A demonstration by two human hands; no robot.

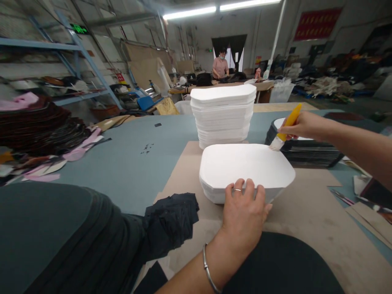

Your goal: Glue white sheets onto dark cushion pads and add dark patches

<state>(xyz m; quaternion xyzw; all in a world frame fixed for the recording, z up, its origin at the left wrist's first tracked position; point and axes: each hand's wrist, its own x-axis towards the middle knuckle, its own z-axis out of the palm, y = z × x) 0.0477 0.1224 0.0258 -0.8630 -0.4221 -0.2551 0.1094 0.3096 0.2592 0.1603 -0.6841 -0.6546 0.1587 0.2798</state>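
My right hand [301, 124] grips a flat paintbrush by its yellow handle [290, 121]. The pale bristles [276, 143] touch the far right edge of the top sheet on a low stack of white rounded sheets [241, 165]. My left hand [245, 212] holds the near edge of this stack, fingertips curled over the top and thumb lower at the side. Behind it rises a taller stack of similar white sheets [225, 118]. Beside my right hand lies a stack of black-edged pieces [309, 153] with a white top. A dark rounded piece [281, 265] lies below my left hand.
A big stack of dark green pieces [45, 228] fills the near left, beside small black fabric pieces [174, 220]. Brown board [312, 200] covers part of the blue-green table [122, 163]. Dark material piles [39, 126] stand far left. A person [220, 65] works at a table behind.
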